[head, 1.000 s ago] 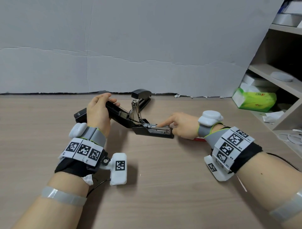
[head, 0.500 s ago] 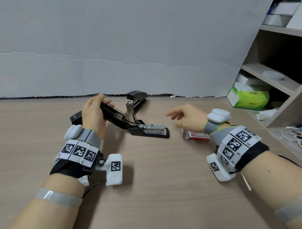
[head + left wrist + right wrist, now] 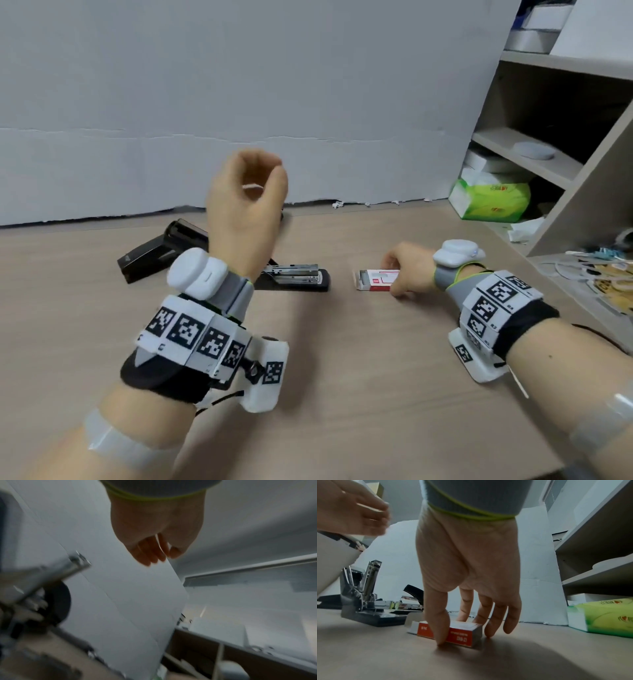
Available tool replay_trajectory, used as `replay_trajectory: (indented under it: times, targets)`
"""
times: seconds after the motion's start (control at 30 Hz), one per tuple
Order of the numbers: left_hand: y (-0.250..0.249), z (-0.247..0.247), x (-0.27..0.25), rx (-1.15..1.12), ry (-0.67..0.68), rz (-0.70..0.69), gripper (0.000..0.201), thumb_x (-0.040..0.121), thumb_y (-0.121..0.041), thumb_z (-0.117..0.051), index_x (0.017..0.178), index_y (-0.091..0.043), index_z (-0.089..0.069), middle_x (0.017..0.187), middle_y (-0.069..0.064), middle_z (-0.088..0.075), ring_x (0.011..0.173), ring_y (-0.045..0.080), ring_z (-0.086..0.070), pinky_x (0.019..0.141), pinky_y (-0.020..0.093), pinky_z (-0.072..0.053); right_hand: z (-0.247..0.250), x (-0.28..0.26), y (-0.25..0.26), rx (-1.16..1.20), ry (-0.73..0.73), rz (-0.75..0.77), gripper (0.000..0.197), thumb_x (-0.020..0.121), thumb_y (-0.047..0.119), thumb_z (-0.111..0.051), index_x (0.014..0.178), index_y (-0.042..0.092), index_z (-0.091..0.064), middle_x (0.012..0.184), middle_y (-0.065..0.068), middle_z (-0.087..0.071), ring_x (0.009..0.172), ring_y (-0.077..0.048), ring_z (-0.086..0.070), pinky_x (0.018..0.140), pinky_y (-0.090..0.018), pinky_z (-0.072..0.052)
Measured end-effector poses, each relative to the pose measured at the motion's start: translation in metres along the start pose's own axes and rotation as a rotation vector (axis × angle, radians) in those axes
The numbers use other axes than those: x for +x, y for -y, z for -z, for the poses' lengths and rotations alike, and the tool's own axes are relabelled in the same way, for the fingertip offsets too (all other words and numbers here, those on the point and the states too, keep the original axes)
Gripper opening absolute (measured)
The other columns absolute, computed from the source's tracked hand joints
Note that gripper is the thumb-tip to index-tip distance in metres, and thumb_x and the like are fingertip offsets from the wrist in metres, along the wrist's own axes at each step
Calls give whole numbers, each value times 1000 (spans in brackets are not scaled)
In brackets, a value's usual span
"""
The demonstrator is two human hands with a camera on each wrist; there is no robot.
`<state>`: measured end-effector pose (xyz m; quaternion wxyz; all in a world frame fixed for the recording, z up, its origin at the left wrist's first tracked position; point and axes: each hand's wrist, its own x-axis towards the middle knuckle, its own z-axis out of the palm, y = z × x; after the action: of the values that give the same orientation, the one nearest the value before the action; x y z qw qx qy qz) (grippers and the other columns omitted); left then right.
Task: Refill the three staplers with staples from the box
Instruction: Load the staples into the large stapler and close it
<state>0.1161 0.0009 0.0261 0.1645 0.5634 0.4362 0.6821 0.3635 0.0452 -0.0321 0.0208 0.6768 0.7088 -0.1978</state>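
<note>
**Reaching for the staple box, one stapler lying open**

My right hand is down on the table, thumb on the near red side of the staple box and fingers curled over its far side, so I grip it where it lies. The box sits flat, just to the right of the open stapler, with its end flap hanging open toward that stapler.

My left hand is raised above the table, holding nothing, with the fingers loosely curled toward the thumb. It touches no stapler.

The open stapler lies with its metal channel exposed and facing up. In the wrist view its top arm stands swung up and back. I think I see a strip of metal in the channel, but I cannot tell whether that is staples or the bare rail. A second black stapler lies behind and to the left, partly hidden by my left wrist, and the right wrist view shows another black stapler farther back, also hinged open.

As I judge it, the task is at an early or middle point: at least one stapler stands ready for loading and none is closed up. What remains is to draw staples from the box, seat them, shut the arm, and do the same for the others.
</note>
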Motion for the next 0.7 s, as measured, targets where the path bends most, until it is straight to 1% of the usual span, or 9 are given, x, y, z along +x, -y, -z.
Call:
replay_trajectory:
  times: [0.07, 0.13, 0.17, 0.23, 0.33, 0.47, 0.6, 0.67, 0.7]
  targets:
    - [2, -36, -13, 49, 306, 54, 6, 83, -17, -63, 85, -22, -66, 75, -9, -66, 69, 7, -61, 74, 29, -54, 1, -2, -3, 23, -6, 17, 32, 59, 9, -74, 88, 20, -65, 70, 2, -70, 58, -22, -64, 54, -26, -49]
    - [15, -63, -28, 204, 566, 148, 6, 82, -18, -64, 80, -22, -68, 73, -8, -68, 69, 10, -63, 75, 33, -56, 1, -3, -2, 52, -19, 40, 33, 60, 10, -74, 90, 21, -65, 74, 0, -71, 62, -26, -68, 57, -31, -53]
    - [21, -75, -36, 297, 662, 181, 8, 82, -15, -64, 81, -21, -69, 76, -7, -68, 72, 12, -64, 76, 31, -56, 1, -5, -4, 56, -30, 51, 34, 59, 11, -74, 90, 22, -65, 77, -1, -72, 66, -27, -70, 59, -33, -55]
    - [32, -92, -46, 463, 770, 224, 11, 83, -12, -62, 86, -19, -71, 83, -3, -69, 83, 16, -67, 75, 24, -52, 3, -7, -6, 55, -43, 75, 35, 57, 12, -75, 89, 24, -65, 81, -2, -73, 73, -27, -71, 62, -36, -57]
    - [37, -101, -49, 593, 819, 259, 16, 84, -11, -62, 92, -18, -74, 98, 3, -74, 93, 21, -67, 73, 22, -46, 4, -11, -8, 96, -58, 109, 36, 60, 13, -78, 91, 23, -65, 87, -3, -72, 76, -29, -71, 62, -38, -57]
    - [33, -105, -46, 643, 812, 250, 22, 81, -5, -63, 94, -14, -78, 98, 8, -74, 94, 25, -67, 70, 23, -44, 8, -17, -12, 157, -103, 120, 38, 64, 12, -79, 97, 21, -65, 88, 1, -68, 77, -29, -70, 59, -37, -55]
    - [32, -104, -42, 629, 802, 267, 21, 79, -4, -65, 91, -14, -79, 91, 9, -75, 89, 26, -67, 68, 24, -45, 12, -21, -17, 209, -139, 108, 34, 68, 12, -78, 94, 26, -62, 80, 12, -60, 61, -12, -58, 49, -24, -43]
    - [33, -103, -40, 622, 795, 273, 22, 79, -4, -65, 90, -15, -79, 89, 8, -76, 86, 25, -68, 66, 23, -46, 13, -22, -18, 232, -146, 105, 33, 69, 12, -77, 95, 26, -63, 80, 13, -60, 58, -9, -57, 46, -21, -39]
    - [33, -103, -39, 614, 790, 275, 22, 79, -5, -65, 90, -16, -80, 88, 8, -76, 81, 24, -67, 62, 21, -45, 14, -23, -18, 239, -153, 106, 32, 70, 12, -76, 95, 26, -63, 81, 12, -60, 57, -8, -56, 45, -20, -38]
